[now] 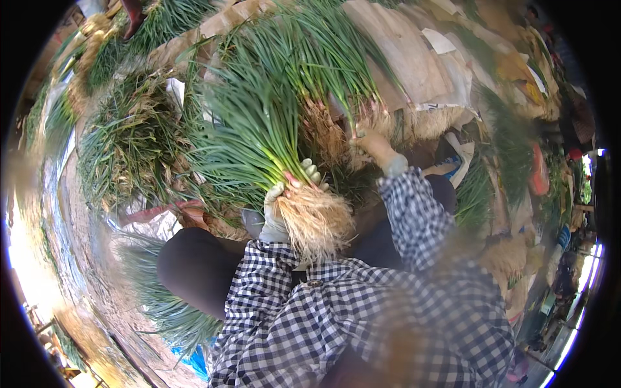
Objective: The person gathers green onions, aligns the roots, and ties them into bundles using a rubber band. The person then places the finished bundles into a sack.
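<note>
My left hand, in a pale glove, is closed round a thick bunch of green onions just above its roots. The bunch's shaggy tan roots hang toward my body, and its leaves fan up and to the left. Further right, my right hand grips the lower stalks of a thin green onion. Beyond both hands lies a row of more green onions, their reddish bases and roots turned toward me.
To the left is a heap of leafy trimmings. A brown sheet lies under the row's far end. More green onions rest beside my left knee, near a blue plastic bag. Another person's foot shows at the upper left.
</note>
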Demonstrator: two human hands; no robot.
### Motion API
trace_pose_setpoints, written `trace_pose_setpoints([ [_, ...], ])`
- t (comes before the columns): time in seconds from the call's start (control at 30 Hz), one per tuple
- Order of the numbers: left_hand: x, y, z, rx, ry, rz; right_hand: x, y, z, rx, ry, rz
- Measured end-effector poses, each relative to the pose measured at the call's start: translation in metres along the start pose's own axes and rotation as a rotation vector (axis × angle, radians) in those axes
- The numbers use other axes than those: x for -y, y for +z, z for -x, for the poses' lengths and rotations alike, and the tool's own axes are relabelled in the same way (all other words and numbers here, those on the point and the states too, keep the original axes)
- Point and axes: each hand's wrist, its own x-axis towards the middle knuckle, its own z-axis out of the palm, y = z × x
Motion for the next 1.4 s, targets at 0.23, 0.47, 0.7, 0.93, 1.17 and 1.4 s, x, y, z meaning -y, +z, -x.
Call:
trace_pose_setpoints([
  [0.23, 0.002, -0.011, -0.004, -0.012, -0.103, 0.009, 0.023, 0.043, 0.088, 0.462, -0.497, 0.09],
  [0.47, 0.007, -0.024, 0.001, -0.009, -0.041, 0.074, 0.032, 0.064, 0.046, 0.208, -0.388, -0.053],
  [0.7, 0.0, -0.004, 0.002, 0.097, 0.002, -0.053, 0.018, 0.095, 0.022, -0.072, -0.2, 0.342],
  [0.93, 0.008, 0.017, 0.003, -0.073, 0.134, 0.007, 0.014, -0.041, 0.001, -0.467, 0.035, 0.132],
  [1.17, -0.002, 0.032, 0.011, -0.144, 0.052, 0.018, 0.074, -0.025, 0.053, -0.194, -0.024, 0.292],
  [1.4, 0.006, -0.003, -0.012, -0.026, -0.073, 0.002, 0.033, 0.023, 0.083, 0.52, -0.27, 0.142],
])
